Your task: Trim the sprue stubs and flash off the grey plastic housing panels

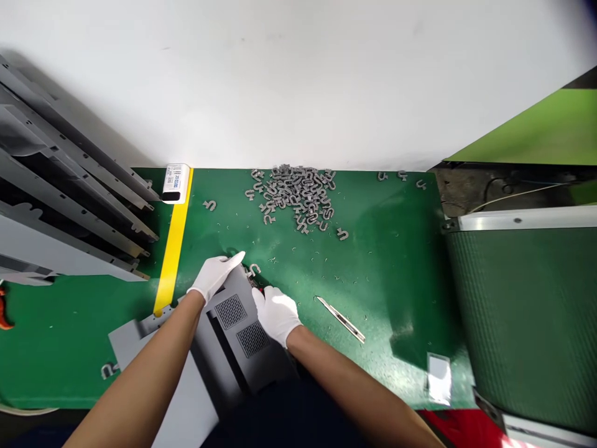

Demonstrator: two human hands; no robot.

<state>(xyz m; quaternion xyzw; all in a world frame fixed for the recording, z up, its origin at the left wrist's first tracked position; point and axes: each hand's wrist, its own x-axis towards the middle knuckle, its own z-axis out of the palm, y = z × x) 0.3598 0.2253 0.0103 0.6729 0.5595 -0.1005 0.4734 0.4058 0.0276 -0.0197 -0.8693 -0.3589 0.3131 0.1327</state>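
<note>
A grey panel with two vent grilles lies at an angle on the green table in front of me. My left hand, in a white glove, grips the panel's upper corner. Against its right edge, my gloved right hand is closed, with a bit of red and dark showing at the fingertips; what it holds is mostly hidden. Just above that hand, a small grey hook-shaped clip sits at the panel's corner. Another grey clip is at the panel's lower left side.
Several grey clips lie heaped by the white wall. A utility knife rests right of my hands. Stacked grey panels, a white box and yellow tape are left; a clear packet and conveyor belt right.
</note>
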